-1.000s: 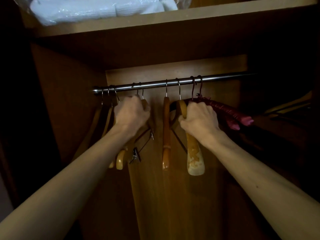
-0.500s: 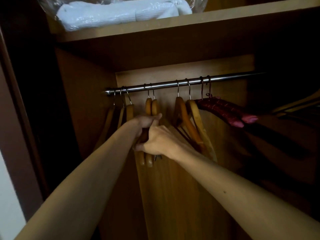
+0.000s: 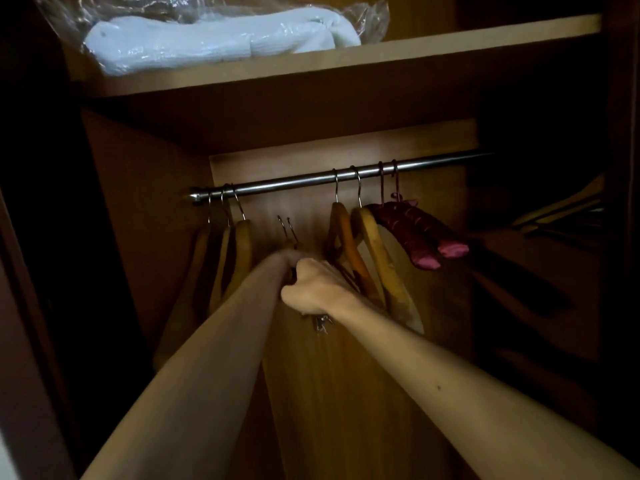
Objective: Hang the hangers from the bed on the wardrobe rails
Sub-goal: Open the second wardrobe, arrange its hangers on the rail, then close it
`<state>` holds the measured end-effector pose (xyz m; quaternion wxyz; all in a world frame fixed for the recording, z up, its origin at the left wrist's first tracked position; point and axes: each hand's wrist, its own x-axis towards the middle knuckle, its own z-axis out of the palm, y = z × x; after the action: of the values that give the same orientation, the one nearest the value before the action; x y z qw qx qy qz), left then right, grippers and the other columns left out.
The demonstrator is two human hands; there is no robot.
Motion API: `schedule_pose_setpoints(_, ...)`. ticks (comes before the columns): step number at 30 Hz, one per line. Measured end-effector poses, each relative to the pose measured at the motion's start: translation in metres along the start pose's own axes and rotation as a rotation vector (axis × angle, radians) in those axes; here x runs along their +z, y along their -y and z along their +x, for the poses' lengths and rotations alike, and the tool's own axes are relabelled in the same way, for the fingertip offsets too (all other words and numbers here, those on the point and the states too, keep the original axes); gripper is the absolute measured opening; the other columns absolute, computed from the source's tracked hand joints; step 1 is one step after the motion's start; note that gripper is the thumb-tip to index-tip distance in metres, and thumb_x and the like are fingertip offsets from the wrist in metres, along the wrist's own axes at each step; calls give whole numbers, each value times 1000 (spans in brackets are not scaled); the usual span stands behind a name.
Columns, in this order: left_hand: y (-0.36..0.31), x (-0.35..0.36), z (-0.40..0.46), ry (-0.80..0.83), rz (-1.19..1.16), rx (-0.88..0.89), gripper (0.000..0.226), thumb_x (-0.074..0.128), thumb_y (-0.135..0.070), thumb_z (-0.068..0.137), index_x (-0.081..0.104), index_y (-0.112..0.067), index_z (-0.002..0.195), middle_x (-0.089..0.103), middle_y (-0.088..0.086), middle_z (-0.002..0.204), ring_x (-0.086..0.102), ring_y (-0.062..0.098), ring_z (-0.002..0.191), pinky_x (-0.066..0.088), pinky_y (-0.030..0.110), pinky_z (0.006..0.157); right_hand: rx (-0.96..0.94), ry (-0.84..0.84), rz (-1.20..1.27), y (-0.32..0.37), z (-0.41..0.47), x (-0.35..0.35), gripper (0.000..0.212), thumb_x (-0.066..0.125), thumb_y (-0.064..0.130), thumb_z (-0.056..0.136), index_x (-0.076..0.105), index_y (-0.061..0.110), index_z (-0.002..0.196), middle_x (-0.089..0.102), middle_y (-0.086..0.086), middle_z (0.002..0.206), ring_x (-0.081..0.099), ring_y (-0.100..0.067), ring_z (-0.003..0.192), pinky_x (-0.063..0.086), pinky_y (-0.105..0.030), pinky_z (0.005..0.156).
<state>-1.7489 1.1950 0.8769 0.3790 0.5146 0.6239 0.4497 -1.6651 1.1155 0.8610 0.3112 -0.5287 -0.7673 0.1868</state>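
A steel rail [image 3: 294, 181] crosses the wardrobe. Three wooden hangers [image 3: 239, 251] hang at its left end. Two wooden hangers [image 3: 367, 244] and two dark red padded hangers [image 3: 415, 233] hang further right. Both hands grip a pair of wooden clip hangers [image 3: 289, 237] whose hooks are off the rail, below it. My left hand [image 3: 287, 258] holds them near the top and is mostly hidden behind its forearm. My right hand [image 3: 315, 289] is clenched around them lower down, with metal clips [image 3: 322, 323] showing beneath it.
A wooden shelf [image 3: 381, 60] above the rail carries folded white linen in a plastic bag [image 3: 221, 39]. More wooden hangers [image 3: 561, 209] lie in the dark compartment to the right. The wardrobe's side wall [image 3: 138, 202] stands close on the left.
The two clip hangers have come off the rail and dropped below it, held in both hands. A second ago my right hand gripped a hanger further right.
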Motion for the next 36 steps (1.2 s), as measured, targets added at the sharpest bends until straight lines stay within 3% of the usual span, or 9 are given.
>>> schedule_pose_setpoints(2, 34, 14, 17, 72, 21, -100, 31, 49, -13, 104, 56, 7, 127, 65, 23, 126, 53, 35, 129, 44, 41, 106, 61, 44, 23, -24, -10, 26, 42, 60, 15, 92, 54, 7, 132, 53, -12, 138, 51, -30, 130, 50, -37, 98)
schedule_pose_setpoints(4, 74, 26, 25, 84, -13, -158, 13, 57, -13, 100, 60, -4, 91, 70, 12, 67, 71, 28, 77, 58, 30, 66, 67, 79, -27, -56, -22, 60, 69, 67, 19, 89, 37, 5, 149, 42, -14, 151, 42, -31, 140, 44, -41, 111)
schedule_pose_setpoints(6, 111, 38, 18, 130, -64, -240, 13, 63, -16, 98, 59, -4, 94, 62, 10, 61, 61, 20, 40, 47, 23, 36, 46, 111, -109, -88, -40, 98, 94, 73, 22, 85, 17, 4, 158, 27, -15, 161, 32, -29, 147, 35, -39, 118)
schedule_pose_setpoints(11, 181, 65, -22, 49, -134, -410, 25, 64, -16, 96, 59, -4, 75, 61, 7, 58, 59, 18, 41, 47, 29, 45, -25, 152, 27, -146, -108, 152, 93, 64, 22, 95, 0, 14, 161, 5, -5, 169, 21, -21, 152, 27, -34, 122)
schedule_pose_setpoints(18, 236, 64, -73, -76, -77, -343, 8, 69, -11, 85, 68, -5, 81, 65, 9, 66, 60, 21, 54, 54, 31, 57, -68, 189, 145, -211, -141, 142, 68, 49, 52, 100, 20, 33, 158, 26, 8, 163, 29, -12, 147, 27, -34, 112)
schedule_pose_setpoints(24, 255, 18, -102, 392, 239, -252, 53, 86, -29, 66, 59, -18, 111, 72, 6, 94, 66, 19, 80, 55, 37, 76, -70, 190, 70, -233, -98, 97, 105, 79, 41, 82, 10, 35, 160, 7, 8, 168, 8, -16, 153, 17, -50, 121)
schedule_pose_setpoints(27, 253, 5, -115, 654, 413, -79, 30, 78, -21, 84, 61, -13, 107, 67, -5, 71, 63, 13, 76, 51, 30, 83, -97, 383, -2, -235, -92, 78, 110, 85, 42, 75, 16, 29, 160, 17, 5, 167, 15, -16, 152, 20, -36, 120)
schedule_pose_setpoints(32, 259, -1, -119, 749, 409, 14, 51, 81, -42, 67, 69, -8, 102, 69, 8, 83, 65, 9, 76, 47, 31, 84, -14, 581, 164, -235, -112, 74, 40, 82, 33, 79, 67, 9, 108, 70, -5, 108, 65, -19, 104, 48, -48, 105)
schedule_pose_setpoints(36, 253, 9, -118, 753, 471, 25, 32, 84, -51, 59, 73, -34, 84, 70, -11, 92, 62, 10, 100, 43, 33, 90, -22, 735, 172, -240, -128, 69, 46, 82, 54, 62, 60, 25, 90, 65, 2, 86, 65, -17, 84, 56, -54, 90)
